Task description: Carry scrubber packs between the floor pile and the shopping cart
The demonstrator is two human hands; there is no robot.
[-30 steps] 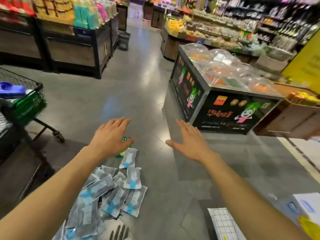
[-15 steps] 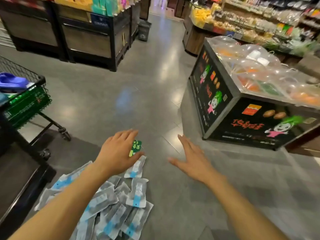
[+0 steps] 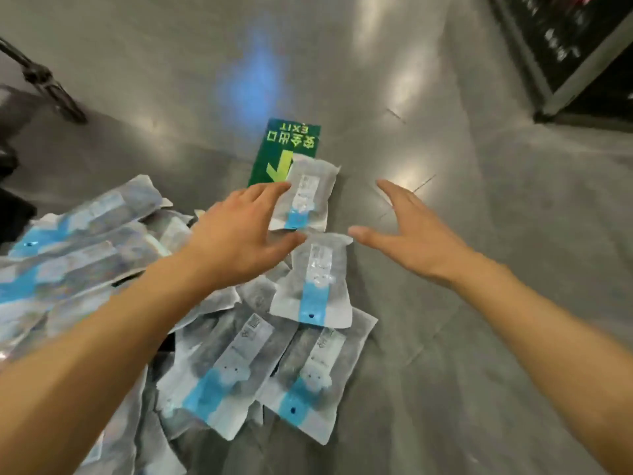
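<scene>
I am now reaching lower than a second ago, my left hand (image 3: 239, 234) spreading onto the top packet (image 3: 303, 197) at frame centre, my right hand (image 3: 411, 231) hovering open beside it, so pickup looks close.

You stand over a grey polished floor (image 3: 445, 337). On it lies a heap of sealed packets (image 3: 239, 371) with blue stripes, spreading left. A green exit sticker (image 3: 291, 142) is stuck flat beyond them; the farthest packet (image 3: 305, 197) overlaps its near edge.
</scene>
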